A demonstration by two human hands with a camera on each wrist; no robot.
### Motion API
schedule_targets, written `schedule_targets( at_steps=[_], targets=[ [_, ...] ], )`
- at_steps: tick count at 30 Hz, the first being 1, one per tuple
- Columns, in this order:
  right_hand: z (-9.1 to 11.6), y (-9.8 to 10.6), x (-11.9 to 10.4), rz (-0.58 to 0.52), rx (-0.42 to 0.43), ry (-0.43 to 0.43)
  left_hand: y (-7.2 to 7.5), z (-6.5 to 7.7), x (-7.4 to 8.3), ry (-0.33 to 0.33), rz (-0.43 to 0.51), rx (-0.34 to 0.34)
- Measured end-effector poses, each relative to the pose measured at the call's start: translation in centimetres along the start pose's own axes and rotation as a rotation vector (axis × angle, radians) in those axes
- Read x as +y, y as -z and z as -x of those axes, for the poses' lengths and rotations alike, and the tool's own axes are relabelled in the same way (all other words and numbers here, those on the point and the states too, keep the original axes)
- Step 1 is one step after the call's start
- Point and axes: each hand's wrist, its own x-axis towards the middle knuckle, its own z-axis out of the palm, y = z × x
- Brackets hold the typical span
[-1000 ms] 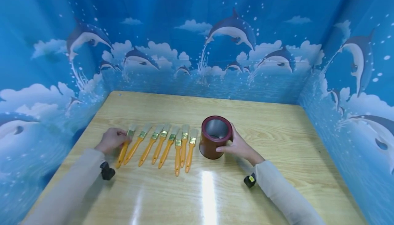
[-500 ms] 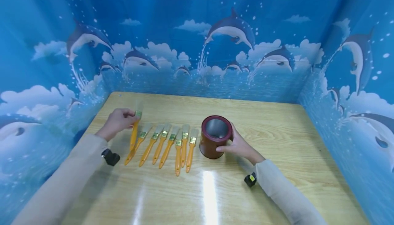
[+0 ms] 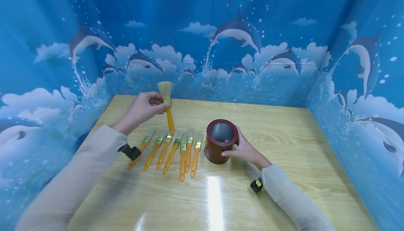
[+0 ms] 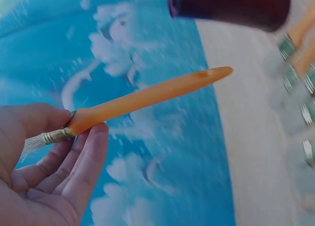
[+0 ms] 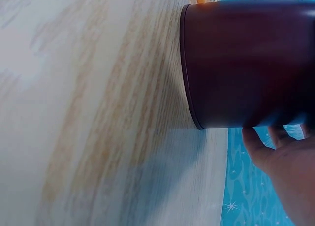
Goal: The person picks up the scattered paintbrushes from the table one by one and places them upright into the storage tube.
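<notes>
Pinched in the left hand (image 3: 146, 106) is one yellow-handled brush (image 3: 169, 117), its bristles (image 3: 165, 87) pointing up in the head view; it is held to the left of the brown container (image 3: 215, 153) and, as I judge, off the table (image 3: 268, 129). Around the container itself the right hand (image 3: 243, 150) is curled, with the thumb on the near side.

One second ago, this brush was lying at the end of the row farthest from the container. Since then it was raised and came nearer to the container, which has kept its place, as has the right hand. For the work, I take this to mean that the picking up is finished and the carrying is in progress. Seven other brushes (image 3: 170, 158) lie to the left of the container, the closest just beside it.

From the left wrist view I learn what the head view shows poorly: the pinch is by the metal band (image 4: 57, 135), where the handle begins. From the right wrist view I see fingertips (image 5: 250, 133) against the container's outer wall. Only the head view looks inside the container; what lies at its bottom I cannot tell.
</notes>
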Motion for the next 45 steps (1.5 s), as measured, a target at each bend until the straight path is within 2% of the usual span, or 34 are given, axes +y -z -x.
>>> schedule_targets(
  at_steps=[4, 8, 13, 16, 22, 29, 31, 36, 45],
  targets=[
    [0.0, 0.1, 0.3, -0.012, 0.006, 0.001, -1.3, -0.5, 2.3, -0.062, 0.109, -0.038],
    [0.0, 0.1, 0.4, -0.029, 0.008, 0.006, -2.8, -1.2, 4.5, -0.087, 0.185, -0.06],
    [-0.2, 0.0, 0.6, -0.033, -0.001, 0.018, -4.9, -1.8, 6.2, -0.11, 0.224, -0.095],
    [-0.3, 0.1, 0.7, -0.03, 0.001, 0.024, -6.3, -2.1, 6.6, -0.152, 0.204, -0.11],
    [-0.2, 0.0, 0.6, -0.03, 0.003, 0.019, -9.1, -2.5, 6.3, -0.2, 0.101, -0.116],
    [-0.2, 0.0, 0.7, -0.029, 0.007, 0.061, -11.5, -2.7, 4.5, -0.206, 0.032, -0.114],
    [-0.5, 0.0, 1.4, -0.027, 0.011, 0.061, -12.0, -2.7, 4.0, -0.211, 0.021, -0.11],
    [-1.1, 0.2, 3.5, -0.02, 0.02, 0.055, -12.9, -2.6, 3.0, -0.229, -0.005, -0.116],
    [-1.0, 0.3, 3.6, -0.006, 0.009, 0.076, -13.0, -2.4, 3.0, -0.203, -0.024, -0.116]
  ],
)
